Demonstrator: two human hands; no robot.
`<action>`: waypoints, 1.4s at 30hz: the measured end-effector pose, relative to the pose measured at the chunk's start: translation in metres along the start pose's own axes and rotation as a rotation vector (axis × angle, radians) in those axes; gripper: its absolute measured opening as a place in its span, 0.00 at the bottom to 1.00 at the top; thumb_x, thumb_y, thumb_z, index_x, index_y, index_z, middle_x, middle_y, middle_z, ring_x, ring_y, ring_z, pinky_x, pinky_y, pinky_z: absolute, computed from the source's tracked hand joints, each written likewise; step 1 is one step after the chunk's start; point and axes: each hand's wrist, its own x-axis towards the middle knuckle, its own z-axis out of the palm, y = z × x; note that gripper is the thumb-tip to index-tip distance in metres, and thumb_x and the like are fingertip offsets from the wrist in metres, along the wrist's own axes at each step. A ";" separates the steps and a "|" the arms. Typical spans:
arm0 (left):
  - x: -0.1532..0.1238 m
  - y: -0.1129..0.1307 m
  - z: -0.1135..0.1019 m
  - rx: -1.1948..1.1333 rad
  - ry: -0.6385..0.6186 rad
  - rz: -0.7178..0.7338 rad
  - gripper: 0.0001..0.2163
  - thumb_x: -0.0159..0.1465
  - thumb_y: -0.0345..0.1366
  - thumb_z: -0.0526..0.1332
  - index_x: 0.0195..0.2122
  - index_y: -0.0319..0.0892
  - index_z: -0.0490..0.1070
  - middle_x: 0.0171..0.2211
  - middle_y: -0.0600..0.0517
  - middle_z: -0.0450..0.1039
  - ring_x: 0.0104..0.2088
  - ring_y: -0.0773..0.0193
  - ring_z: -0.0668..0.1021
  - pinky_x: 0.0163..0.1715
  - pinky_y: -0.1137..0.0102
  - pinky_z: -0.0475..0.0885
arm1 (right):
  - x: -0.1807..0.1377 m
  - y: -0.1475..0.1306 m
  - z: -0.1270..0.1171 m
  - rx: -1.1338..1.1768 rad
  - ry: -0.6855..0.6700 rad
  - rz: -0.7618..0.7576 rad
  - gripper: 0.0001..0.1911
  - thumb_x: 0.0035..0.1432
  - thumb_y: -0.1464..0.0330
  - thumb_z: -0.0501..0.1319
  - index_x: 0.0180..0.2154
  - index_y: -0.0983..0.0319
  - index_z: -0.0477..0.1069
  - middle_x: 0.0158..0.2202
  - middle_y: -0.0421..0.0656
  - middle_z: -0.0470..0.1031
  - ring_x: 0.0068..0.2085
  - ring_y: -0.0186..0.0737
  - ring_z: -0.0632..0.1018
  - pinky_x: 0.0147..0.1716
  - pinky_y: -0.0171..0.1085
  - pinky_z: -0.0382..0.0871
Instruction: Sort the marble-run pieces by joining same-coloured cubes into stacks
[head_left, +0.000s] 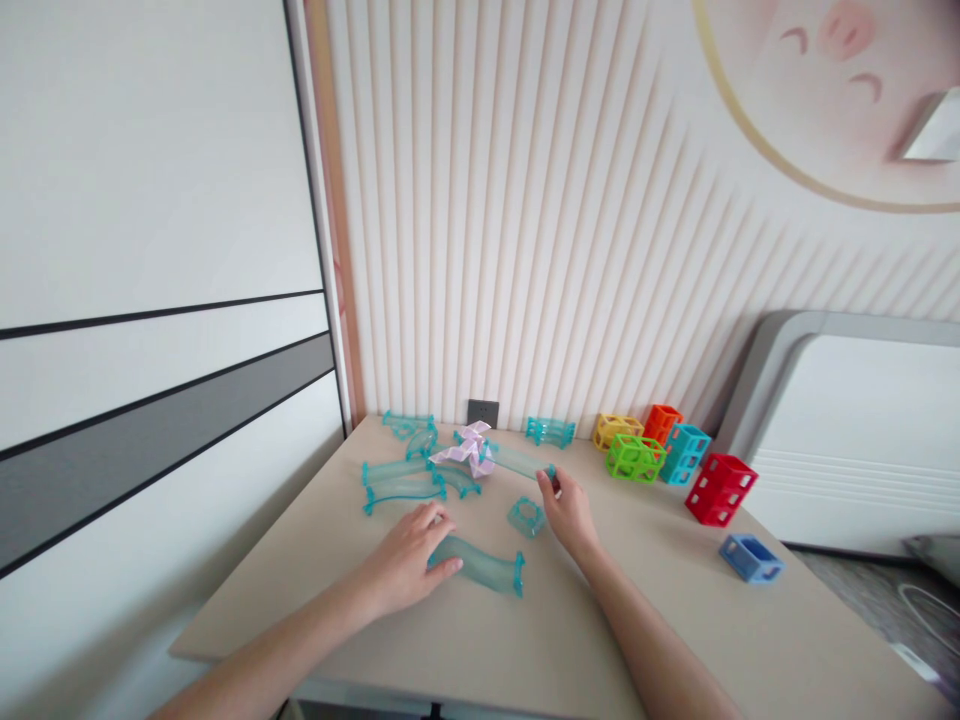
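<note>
My left hand (pixel 409 558) rests on the near end of a wavy clear teal track piece (pixel 487 568) lying on the beige table (pixel 637 620), fingers laid over it. My right hand (pixel 568 508) pinches the end of a long straight teal track piece (pixel 521 462) that runs back toward a pink and white folded toy (pixel 469 450). A small teal connector piece (pixel 526 516) lies between my two hands.
More teal track pieces (pixel 401 482) lie at the back left, and another (pixel 550 431) by the wall. Coloured cage-like blocks stand at the right: yellow (pixel 616 429), orange (pixel 663 421), green (pixel 635 457), cyan (pixel 685 451), red (pixel 720 488), blue (pixel 751 557). A wall socket (pixel 482 412) sits behind.
</note>
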 end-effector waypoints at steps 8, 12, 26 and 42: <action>-0.004 -0.001 0.000 0.159 -0.091 0.037 0.14 0.64 0.40 0.63 0.51 0.48 0.70 0.48 0.47 0.72 0.50 0.50 0.75 0.52 0.56 0.69 | -0.001 -0.001 -0.001 0.052 -0.126 -0.040 0.28 0.64 0.46 0.47 0.23 0.58 0.63 0.19 0.39 0.68 0.23 0.37 0.69 0.24 0.34 0.57; -0.004 0.000 -0.004 0.189 -0.092 0.074 0.14 0.63 0.44 0.64 0.48 0.47 0.71 0.46 0.48 0.74 0.48 0.50 0.75 0.50 0.58 0.69 | -0.008 -0.013 0.006 0.043 -0.232 -0.157 0.24 0.66 0.52 0.49 0.24 0.59 0.65 0.22 0.39 0.70 0.25 0.37 0.70 0.27 0.34 0.60; 0.016 -0.033 -0.034 0.264 0.060 0.034 0.11 0.71 0.37 0.51 0.42 0.46 0.73 0.40 0.49 0.75 0.44 0.55 0.76 0.46 0.62 0.68 | -0.015 -0.023 0.010 -0.123 -0.264 -0.245 0.21 0.68 0.59 0.53 0.25 0.59 0.73 0.34 0.44 0.77 0.40 0.43 0.76 0.42 0.41 0.61; 0.069 -0.151 -0.038 0.229 0.087 -0.314 0.15 0.64 0.34 0.55 0.50 0.41 0.74 0.52 0.38 0.75 0.54 0.47 0.75 0.56 0.57 0.66 | -0.026 -0.044 0.015 -0.284 -0.225 -0.255 0.17 0.66 0.61 0.59 0.27 0.58 0.80 0.40 0.44 0.80 0.46 0.44 0.76 0.51 0.43 0.59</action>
